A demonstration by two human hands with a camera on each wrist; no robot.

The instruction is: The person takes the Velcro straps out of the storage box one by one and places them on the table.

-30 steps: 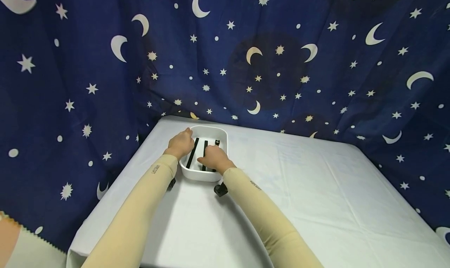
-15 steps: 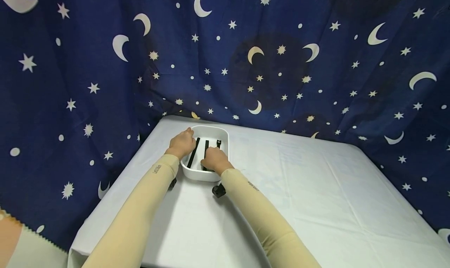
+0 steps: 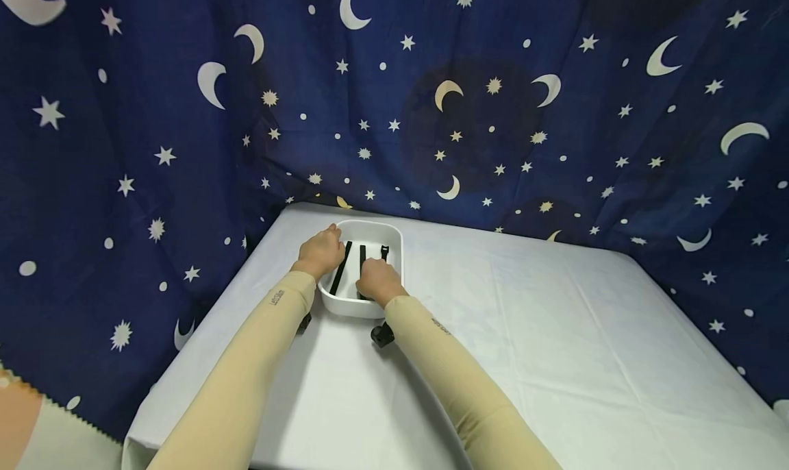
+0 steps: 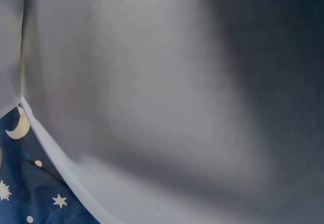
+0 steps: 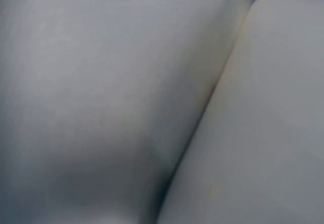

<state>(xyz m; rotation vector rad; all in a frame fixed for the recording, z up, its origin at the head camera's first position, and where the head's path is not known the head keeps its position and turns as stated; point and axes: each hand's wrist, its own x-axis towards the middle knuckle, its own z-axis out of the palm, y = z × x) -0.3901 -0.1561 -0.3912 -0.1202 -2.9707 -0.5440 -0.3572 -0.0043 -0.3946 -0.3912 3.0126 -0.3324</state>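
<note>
In the head view a white tray (image 3: 353, 307) with rounded corners stands on the table. Three black straps lie in it lengthwise: a left strap (image 3: 341, 270), a middle strap (image 3: 362, 252) and a right strap (image 3: 385, 253) with a buckle-like end. My left hand (image 3: 322, 252) grips the tray's left rim, thumb side toward the inside. My right hand (image 3: 379, 280) reaches over the near right rim, low inside the tray, covering parts of the middle and right straps. Its fingertips are hidden beneath it, so I cannot tell what it holds. Both wrist views show mostly pale surfaces, no fingers.
A white cloth (image 3: 555, 333) covers the table. Behind and to the left hangs a dark blue curtain (image 3: 394, 100) with moons and stars. A black wrist device (image 3: 382, 334) sits under the right sleeve (image 3: 456, 374), close to the tray's near side.
My right hand has shifted slightly right and nearer within the tray, uncovering more of the right strap below its buckle-like end. My left hand keeps its grip on the rim.
</note>
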